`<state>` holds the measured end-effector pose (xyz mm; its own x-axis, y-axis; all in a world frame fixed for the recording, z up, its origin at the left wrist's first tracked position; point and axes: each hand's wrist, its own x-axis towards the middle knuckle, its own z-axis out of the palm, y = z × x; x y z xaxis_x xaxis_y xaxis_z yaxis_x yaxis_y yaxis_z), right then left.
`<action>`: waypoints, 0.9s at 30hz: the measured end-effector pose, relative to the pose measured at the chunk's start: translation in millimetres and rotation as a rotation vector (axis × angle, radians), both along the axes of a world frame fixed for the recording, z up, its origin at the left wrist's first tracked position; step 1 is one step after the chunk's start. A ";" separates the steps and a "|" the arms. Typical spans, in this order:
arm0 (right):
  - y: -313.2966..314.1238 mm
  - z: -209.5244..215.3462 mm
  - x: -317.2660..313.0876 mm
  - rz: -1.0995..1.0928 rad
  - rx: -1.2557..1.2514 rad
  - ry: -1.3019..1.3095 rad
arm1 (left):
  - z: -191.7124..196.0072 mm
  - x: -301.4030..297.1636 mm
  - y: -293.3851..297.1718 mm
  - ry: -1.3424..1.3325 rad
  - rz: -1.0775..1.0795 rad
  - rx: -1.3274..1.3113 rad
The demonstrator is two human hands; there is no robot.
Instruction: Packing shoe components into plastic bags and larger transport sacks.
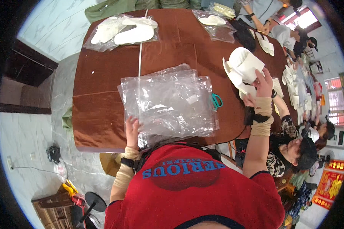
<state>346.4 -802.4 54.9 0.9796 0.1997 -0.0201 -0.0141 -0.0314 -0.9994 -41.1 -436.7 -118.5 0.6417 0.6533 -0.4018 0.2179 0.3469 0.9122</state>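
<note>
My right hand [264, 83] is closed on a pair of white slippers [246, 65], lifted over the right side of the table. Their soles and broad straps face different ways. A few fingers show just below, beside my right wrist; whose they are I cannot tell. Clear plastic bags [168, 103] lie in a loose stack in front of me. At the near left edge of this stack, my left hand [132, 129] rests with its fingers apart, touching the plastic. Teal-handled scissors [217, 101] lie against the stack's right edge.
Bagged white slippers [134, 34] lie at the far left of the brown-covered table [99, 80], with another bagged slipper [212, 20] at the far side. A co-worker in a patterned black shirt [272, 162] is close on my right. More slippers [264, 43] line the right side.
</note>
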 end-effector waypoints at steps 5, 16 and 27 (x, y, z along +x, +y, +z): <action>7.9 40.8 -35.9 -0.113 0.100 -0.142 | 77.3 25.5 -4.9 -0.057 -0.238 0.889; 103.3 49.9 -114.6 0.298 0.055 0.138 | 37.2 26.6 -16.2 0.262 -0.941 1.274; 62.8 -179.0 -82.6 0.166 -0.659 -0.233 | 10.2 11.6 -3.3 0.219 -0.659 1.237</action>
<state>263.9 -739.5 -124.2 0.9309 0.3649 0.0184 0.2550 -0.6128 -0.7479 -29.6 -440.0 -108.3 0.9626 0.2617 0.0702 0.1984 -0.8574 0.4749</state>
